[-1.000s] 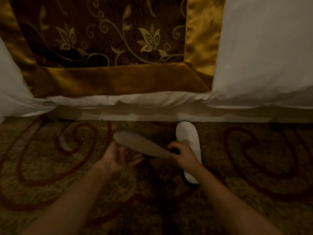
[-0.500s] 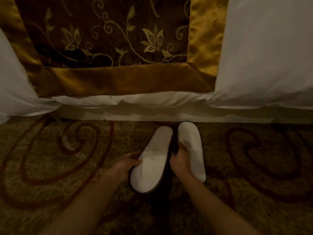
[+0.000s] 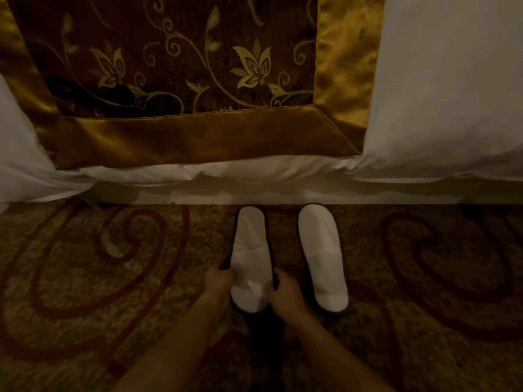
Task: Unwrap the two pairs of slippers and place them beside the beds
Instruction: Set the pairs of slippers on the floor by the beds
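Two white slippers with dark edging lie side by side on the patterned carpet, lengthwise toward the bed. The left slipper lies flat and straight; my left hand pinches its left edge near the close end and my right hand grips its right edge. The right slipper rests untouched just to the right, a small gap between the two. The white bed fills the top of the view, its base right behind the slippers' far ends.
A brown and gold floral bed runner hangs over the bed's side above the slippers. White bedding bulges down at the left. Brown carpet with red swirls spreads left and right of the pair.
The left slipper went from held in the air to lying on the carpet, then was straightened parallel to the right one. My hands moved to its near end, one at each edge.
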Tool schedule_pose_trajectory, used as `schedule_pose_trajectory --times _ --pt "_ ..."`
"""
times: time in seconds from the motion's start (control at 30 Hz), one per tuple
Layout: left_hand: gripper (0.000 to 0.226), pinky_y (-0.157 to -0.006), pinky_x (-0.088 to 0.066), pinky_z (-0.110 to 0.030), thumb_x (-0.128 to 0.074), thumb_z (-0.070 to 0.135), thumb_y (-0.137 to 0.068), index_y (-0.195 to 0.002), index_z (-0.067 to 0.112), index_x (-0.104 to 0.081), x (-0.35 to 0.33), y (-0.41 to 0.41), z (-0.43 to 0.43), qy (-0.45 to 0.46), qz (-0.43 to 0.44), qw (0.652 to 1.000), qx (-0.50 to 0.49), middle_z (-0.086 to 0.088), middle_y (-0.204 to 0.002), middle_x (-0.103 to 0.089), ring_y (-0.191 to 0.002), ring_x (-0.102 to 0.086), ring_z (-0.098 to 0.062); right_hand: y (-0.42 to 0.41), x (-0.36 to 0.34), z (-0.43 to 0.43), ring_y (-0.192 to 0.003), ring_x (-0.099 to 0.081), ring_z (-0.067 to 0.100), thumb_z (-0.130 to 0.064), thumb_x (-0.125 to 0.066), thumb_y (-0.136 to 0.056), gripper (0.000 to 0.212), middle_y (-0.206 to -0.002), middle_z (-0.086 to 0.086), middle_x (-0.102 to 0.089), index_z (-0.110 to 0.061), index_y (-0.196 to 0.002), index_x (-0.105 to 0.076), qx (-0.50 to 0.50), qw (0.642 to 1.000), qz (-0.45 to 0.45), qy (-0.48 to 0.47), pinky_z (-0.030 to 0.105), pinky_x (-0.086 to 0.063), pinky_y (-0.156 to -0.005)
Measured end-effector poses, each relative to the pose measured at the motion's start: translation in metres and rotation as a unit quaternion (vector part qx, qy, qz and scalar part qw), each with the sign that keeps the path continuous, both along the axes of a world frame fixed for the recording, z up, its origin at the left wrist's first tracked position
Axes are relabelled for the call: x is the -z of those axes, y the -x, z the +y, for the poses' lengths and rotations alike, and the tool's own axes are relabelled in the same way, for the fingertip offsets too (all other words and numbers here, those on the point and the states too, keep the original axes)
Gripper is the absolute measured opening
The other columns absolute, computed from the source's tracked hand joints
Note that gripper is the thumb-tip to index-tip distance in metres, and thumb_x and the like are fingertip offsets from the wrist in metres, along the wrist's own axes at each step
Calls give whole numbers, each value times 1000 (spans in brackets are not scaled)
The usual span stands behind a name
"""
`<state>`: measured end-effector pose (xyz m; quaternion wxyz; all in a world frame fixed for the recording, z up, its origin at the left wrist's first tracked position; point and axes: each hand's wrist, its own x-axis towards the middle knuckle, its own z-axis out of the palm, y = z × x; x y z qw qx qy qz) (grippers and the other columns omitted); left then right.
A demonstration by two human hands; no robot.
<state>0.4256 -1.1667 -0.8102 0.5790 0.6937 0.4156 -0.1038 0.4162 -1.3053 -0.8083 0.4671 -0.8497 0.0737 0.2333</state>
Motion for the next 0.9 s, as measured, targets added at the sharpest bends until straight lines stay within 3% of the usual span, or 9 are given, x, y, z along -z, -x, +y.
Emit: schedule_pose_trajectory --times 0.2,0.27,0.33,0.43,0.53,0.63,0.73,0.83,0.9 --pt "39 -103 -40 -44 -54 -8 -87 -123 -19 -48 7 -11 4 -105 22 993 42 -34 -130 -50 -120 -49 -44 -7 5 -16 -119 -50 23 -20 -50 -92 42 -133 10 -52 -9 -132 -44 -12 999 -24 -19 25 -39 -96" --pt "35 -100 -39 -41 -53 -4 -89 -121 -18 -51 8 -12 7 -138 25 986 90 -33 -128 -53 -119 -50 -43 -15 6 -27 -121 -48 25 -23 -47 -94 44 -135 13 -49 -8 -134 -40 29 994 -70 77 29 -39 -100" --pt "31 -94 -42 -41 -54 1 -89 -115 -15 -57 6 -11 10 -187 36 971 143 -32 -120 -58 -112 -55 -43 -23 7 -44 -129 -38 29 -29 -43 -94 54 -143 16 -39 -7 -141 -28 39 961 -110 250 34 -32 -108" --pt "30 -89 -47 -39 -54 8 -87 -109 -11 -61 3 -10 15 -281 34 940 189 -29 -109 -63 -105 -58 -41 -29 6 -64 -135 -26 33 -49 -44 -90 81 -151 20 -21 -5 -146 -5 21 917 -74 390 41 -25 -112" --pt "29 -93 -46 -37 -50 6 -89 -113 -6 -59 -3 -15 15 -316 -8 926 207 -24 -113 -63 -110 -55 -38 -32 8 -75 -136 -23 36 -59 -52 -82 100 -151 22 -18 -5 -145 4 9 925 2 380 43 -26 -111" --pt "41 -101 -44 -38 -49 3 -88 -128 3 -51 -14 -28 7 -278 -81 939 183 -20 -131 -54 -121 -50 -35 -36 9 -81 -136 -22 37 -58 -58 -78 107 -150 22 -19 -4 -146 5 -17 931 19 364 43 -26 -111" --pt "51 -100 -42 -33 -48 7 -91 -141 7 -39 -24 -39 -8 -316 -143 903 255 -17 -141 -46 -125 -47 -32 -41 5 -91 -134 -24 38 -50 -63 -77 108 -150 20 -20 -6 -146 8 -28 947 12 320 42 -25 -112" --pt "57 -109 -31 -30 -51 13 -92 -145 11 -31 -38 -54 -26 -295 -203 883 303 -13 -149 -37 -135 -37 -28 -45 -5 -112 -133 -24 37 -47 -61 -77 107 -149 18 -19 -15 -146 14 -148 934 -34 324 40 -26 -110" --pt "60 -113 -22 -28 -51 20 -92 -147 15 -26 -47 -67 -37 -314 -198 844 387 -10 -152 -32 -139 -30 -25 -43 -16 -127 -134 -18 35 -43 -63 -75 106 -150 14 -15 -22 -146 13 -249 905 -73 338 38 -26 -110"
